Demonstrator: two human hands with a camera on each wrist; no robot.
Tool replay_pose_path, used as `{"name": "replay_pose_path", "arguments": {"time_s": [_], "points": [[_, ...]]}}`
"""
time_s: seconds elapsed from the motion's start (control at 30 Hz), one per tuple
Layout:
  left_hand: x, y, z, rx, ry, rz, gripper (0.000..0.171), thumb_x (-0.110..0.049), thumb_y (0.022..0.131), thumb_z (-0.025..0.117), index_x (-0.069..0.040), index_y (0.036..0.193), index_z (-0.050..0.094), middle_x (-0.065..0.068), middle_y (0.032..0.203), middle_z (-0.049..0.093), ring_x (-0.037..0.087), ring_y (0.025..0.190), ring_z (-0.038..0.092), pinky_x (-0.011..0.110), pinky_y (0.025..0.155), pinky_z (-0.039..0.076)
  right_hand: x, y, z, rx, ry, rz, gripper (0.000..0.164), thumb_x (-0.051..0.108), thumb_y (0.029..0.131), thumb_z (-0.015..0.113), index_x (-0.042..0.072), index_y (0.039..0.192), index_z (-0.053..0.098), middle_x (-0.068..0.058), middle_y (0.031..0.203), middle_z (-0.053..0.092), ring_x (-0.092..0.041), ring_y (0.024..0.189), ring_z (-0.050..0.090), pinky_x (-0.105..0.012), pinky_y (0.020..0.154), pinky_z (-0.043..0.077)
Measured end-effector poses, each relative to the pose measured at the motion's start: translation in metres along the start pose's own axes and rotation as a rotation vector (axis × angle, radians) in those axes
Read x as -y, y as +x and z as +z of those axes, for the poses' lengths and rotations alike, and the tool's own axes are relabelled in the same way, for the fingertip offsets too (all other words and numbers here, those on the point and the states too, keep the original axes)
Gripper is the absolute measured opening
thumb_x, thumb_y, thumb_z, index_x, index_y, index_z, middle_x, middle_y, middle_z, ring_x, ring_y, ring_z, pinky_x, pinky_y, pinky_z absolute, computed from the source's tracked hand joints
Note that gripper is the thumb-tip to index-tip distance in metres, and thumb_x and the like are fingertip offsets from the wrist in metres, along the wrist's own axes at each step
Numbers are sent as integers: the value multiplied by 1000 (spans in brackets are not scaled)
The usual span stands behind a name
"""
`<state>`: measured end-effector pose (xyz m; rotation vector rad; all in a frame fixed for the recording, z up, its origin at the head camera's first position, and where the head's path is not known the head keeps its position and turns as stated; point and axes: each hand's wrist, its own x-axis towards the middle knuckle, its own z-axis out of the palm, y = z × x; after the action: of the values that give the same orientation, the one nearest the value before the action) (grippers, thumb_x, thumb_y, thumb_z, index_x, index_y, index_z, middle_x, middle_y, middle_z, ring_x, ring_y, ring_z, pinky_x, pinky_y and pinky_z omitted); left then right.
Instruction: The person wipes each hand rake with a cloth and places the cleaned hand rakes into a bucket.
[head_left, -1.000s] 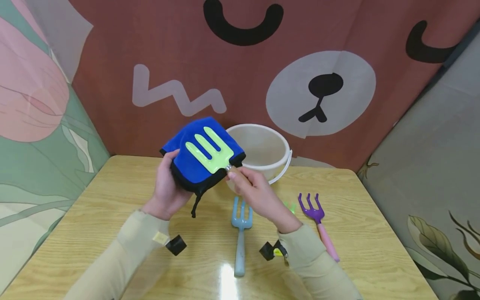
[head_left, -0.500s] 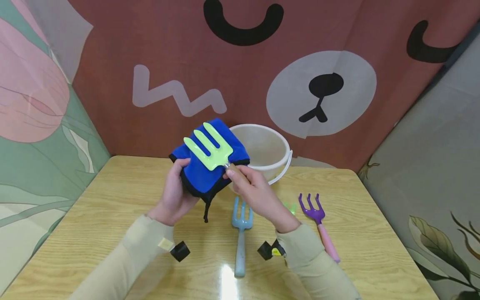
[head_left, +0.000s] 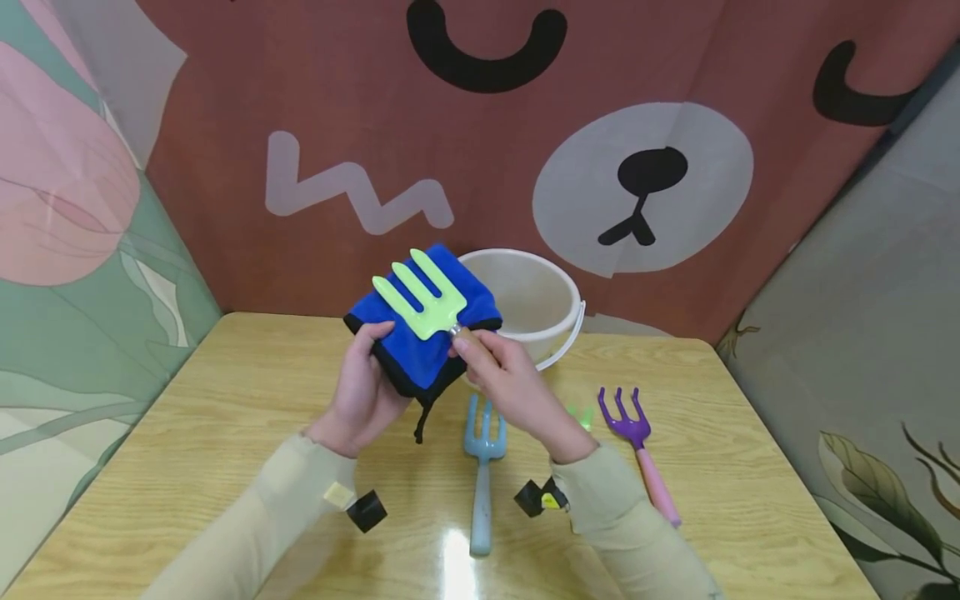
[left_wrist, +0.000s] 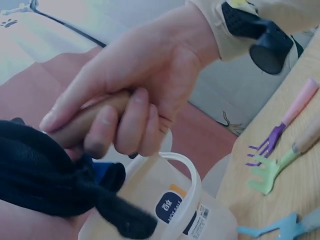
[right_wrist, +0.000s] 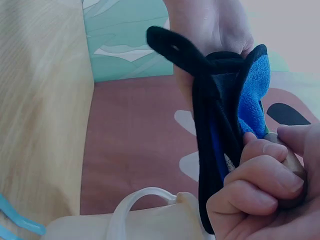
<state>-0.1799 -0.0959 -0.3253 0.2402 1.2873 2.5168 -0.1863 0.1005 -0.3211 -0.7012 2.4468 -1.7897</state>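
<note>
My left hand (head_left: 367,400) holds a folded blue towel (head_left: 411,354) with black edging and a dangling black loop. In front of it is a light-green hand fork (head_left: 433,318), its three tines pointing up and left. My right hand (head_left: 510,383) grips the fork's wooden handle, fingers curled round it in the left wrist view. The towel's rough blue face lies right at the fork's neck in the right wrist view. Both things are held up above the table.
A white bucket (head_left: 555,337) with a handle stands behind my right hand. On the wooden table (head_left: 225,417) lie a pale-blue hand fork (head_left: 482,475), a purple rake (head_left: 630,427) with a pink handle, and a light-green rake (left_wrist: 270,172), mostly hidden in the head view.
My left hand has moved to the right and slightly down with the towel, which has shifted behind the fork's tines. My right hand and the fork have barely moved.
</note>
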Motion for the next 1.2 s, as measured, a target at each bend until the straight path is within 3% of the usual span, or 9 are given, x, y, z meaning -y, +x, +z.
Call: {"name": "replay_pose_path", "arguments": {"time_s": [0.27, 0.53, 0.8, 1.2], "points": [[-4, 2, 1, -52, -69, 37, 62, -51, 105, 26, -26, 161, 19, 4, 159, 35, 24, 138, 41, 33, 105, 49, -4, -1, -2, -9, -66, -19, 37, 35, 106, 49, 2, 97, 63, -3, 64, 39, -18, 55, 38, -28, 54, 31], [-14, 4, 0, -54, -119, 96, 57, -47, 105, 26, -28, 158, 21, 3, 153, 38, 23, 134, 44, 34, 102, 51, -2, -2, -4, 7, -79, -19, 38, 34, 106, 49, 2, 109, 68, -4, 65, 41, -18, 56, 38, -27, 52, 31], [-25, 6, -3, -31, -179, 200, 52, -41, 106, 28, -24, 155, 26, 3, 140, 46, 20, 119, 51, 33, 92, 53, -1, -4, -6, 22, -109, -35, 35, 31, 107, 50, 3, 110, 70, -4, 64, 43, -17, 56, 40, -27, 52, 34], [-40, 4, -7, -20, -218, 271, 52, -40, 106, 29, -21, 154, 29, 4, 142, 46, 20, 116, 51, 33, 90, 53, 0, -8, -7, 37, -121, -42, 35, 31, 107, 50, 3, 111, 70, -3, 63, 45, -17, 57, 42, -27, 54, 38]]}}
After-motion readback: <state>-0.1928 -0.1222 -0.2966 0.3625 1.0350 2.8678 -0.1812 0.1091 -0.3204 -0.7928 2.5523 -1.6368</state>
